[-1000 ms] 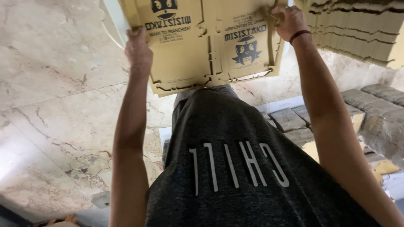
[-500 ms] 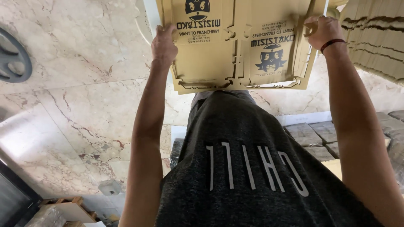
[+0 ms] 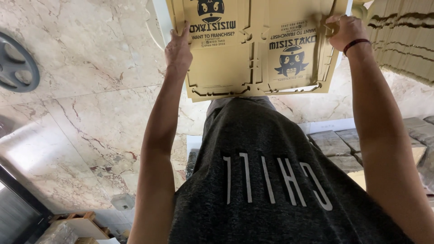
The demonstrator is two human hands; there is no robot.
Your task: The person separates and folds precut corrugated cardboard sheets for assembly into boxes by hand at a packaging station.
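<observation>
I hold a flat, die-cut tan cardboard sheet (image 3: 253,49) out in front of me, printed with dark cartoon figures and lettering. My left hand (image 3: 178,49) grips its left edge, thumb on the printed face. My right hand (image 3: 344,30), with a dark band on the wrist, grips the right edge near the top. Below the sheet I see my dark grey shirt (image 3: 271,180) with pale letters.
A tall stack of flat tan cardboard sheets (image 3: 402,40) stands at the upper right. Grey bundles (image 3: 334,144) lie on the right. The marble floor (image 3: 81,113) spreads left, with a dark round fan base (image 3: 16,63) and wooden pieces (image 3: 77,223).
The cardboard sheet and both hands sit slightly lower and further right in view. The round fan base has come into sight at the left.
</observation>
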